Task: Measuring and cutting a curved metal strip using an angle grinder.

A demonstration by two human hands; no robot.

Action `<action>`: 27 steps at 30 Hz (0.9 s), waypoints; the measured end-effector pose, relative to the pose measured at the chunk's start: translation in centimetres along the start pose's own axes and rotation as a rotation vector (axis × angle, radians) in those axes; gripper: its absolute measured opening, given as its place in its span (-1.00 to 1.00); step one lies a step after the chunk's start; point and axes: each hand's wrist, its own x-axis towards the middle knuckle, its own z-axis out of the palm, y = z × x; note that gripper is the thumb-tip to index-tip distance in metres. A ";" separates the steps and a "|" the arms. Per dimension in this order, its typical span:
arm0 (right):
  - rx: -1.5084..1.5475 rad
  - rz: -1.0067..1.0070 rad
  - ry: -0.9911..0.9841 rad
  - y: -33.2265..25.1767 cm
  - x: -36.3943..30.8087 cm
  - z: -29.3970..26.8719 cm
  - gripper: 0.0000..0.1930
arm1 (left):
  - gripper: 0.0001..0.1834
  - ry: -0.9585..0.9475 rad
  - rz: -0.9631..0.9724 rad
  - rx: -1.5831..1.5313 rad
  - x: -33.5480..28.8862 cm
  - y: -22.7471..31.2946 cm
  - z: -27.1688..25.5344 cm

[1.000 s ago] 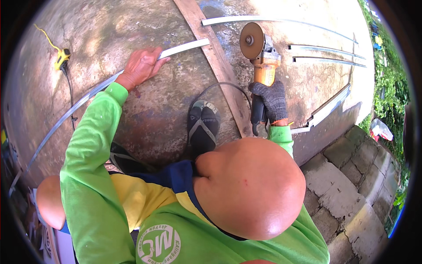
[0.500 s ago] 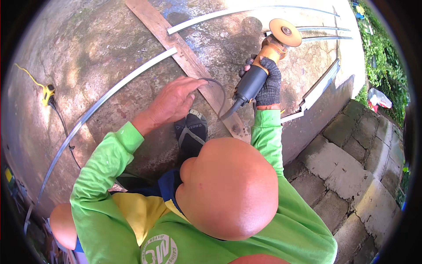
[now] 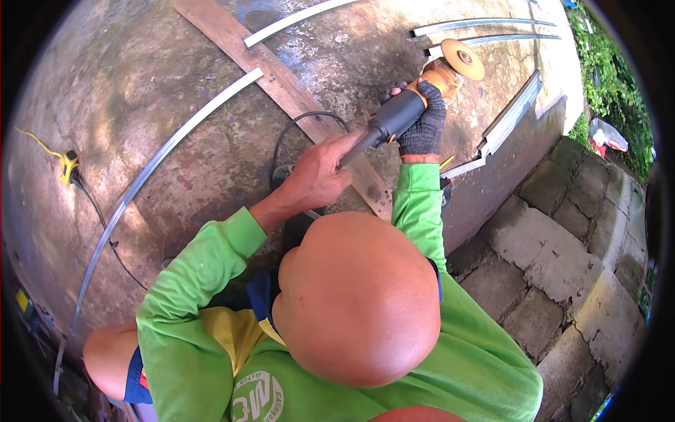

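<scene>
My right hand (image 3: 426, 126), in a dark grey fingerless glove, grips an orange and black angle grinder (image 3: 401, 116) around its body. The grinder's flat tan disc (image 3: 462, 59) points away toward the upper right. Bare, my left hand (image 3: 320, 174) is closed at the back end of the grinder, with its fingers around the thick base of the power cord. From there the black cord (image 3: 299, 118) loops over the plank. Part of the left fingers' grip is hidden behind the hand.
A wooden plank (image 3: 235, 56) lies across the stained concrete floor, with a long metal channel (image 3: 162, 156) ending on it. More metal channels (image 3: 485, 25) lie at the far right. A yellow cord connector (image 3: 69, 167) rests at left. Concrete blocks (image 3: 548, 246) drop away at right.
My left hand has moved right, from a loop of the cord to the cord's base behind the grinder. The grinder has tilted flatter, its back end swinging left.
</scene>
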 end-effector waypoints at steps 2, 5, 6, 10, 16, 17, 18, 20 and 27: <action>0.011 -0.034 0.030 0.2 -0.3 -0.1 -0.63 | -0.31 0.039 -0.018 -0.030 0.2 0.5 0.3; 0.075 0.040 0.004 -0.2 -0.6 -0.5 -0.70 | -0.33 -0.063 -0.209 -0.185 0.8 1.0 0.3; 0.109 0.010 0.014 0.0 -0.5 -1.0 -0.69 | -0.34 -0.053 -0.245 -0.292 0.9 0.7 0.5; 0.125 0.007 0.012 0.1 0.0 -3.3 -0.66 | -0.39 -0.037 -0.379 -0.472 1.2 -0.1 1.5; 0.099 0.015 0.016 -0.8 0.3 -5.9 -0.63 | -0.51 -0.049 -0.152 0.037 3.0 -3.5 -0.1; 0.064 -0.021 0.079 -0.9 0.4 -6.3 -0.62 | -0.55 -0.058 -0.089 0.181 3.2 -3.1 -1.1; 0.074 -0.012 0.084 -0.9 0.7 -6.9 -0.61 | -0.62 -0.048 -0.119 0.134 2.9 -2.9 -2.9; 0.056 -0.029 0.090 -1.1 2.1 -9.3 -0.59 | -0.65 -0.171 -0.140 0.060 2.8 -1.7 -8.3; 0.086 -0.179 0.072 -0.2 2.9 -12.1 -0.56 | -0.70 -0.166 -0.497 0.885 -2.7 4.5 -28.2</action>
